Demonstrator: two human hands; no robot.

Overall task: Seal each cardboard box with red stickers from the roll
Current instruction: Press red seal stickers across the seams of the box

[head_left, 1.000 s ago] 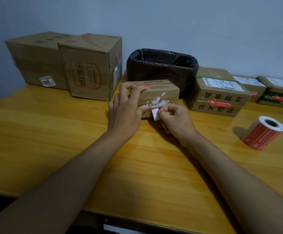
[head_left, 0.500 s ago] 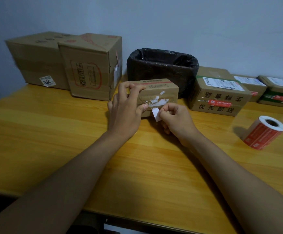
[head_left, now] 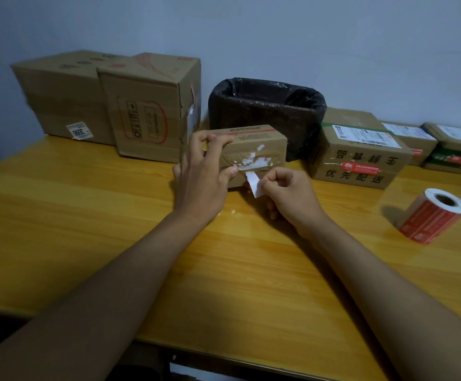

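My left hand [head_left: 199, 177] grips the small cardboard box [head_left: 254, 155] steady, in front of the bin [head_left: 268, 111], while my right hand [head_left: 287, 193] pinches a white strip [head_left: 253, 184] against its face

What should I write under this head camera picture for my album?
Left hand holds a small box while the right hand pinches a sticker.

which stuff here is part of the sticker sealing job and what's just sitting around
In the job:
small cardboard box, gripped by the left hand
white strip, pinched by the right hand
red sticker roll
stickered boxes

Lying about:
black-lined bin
two big cartons
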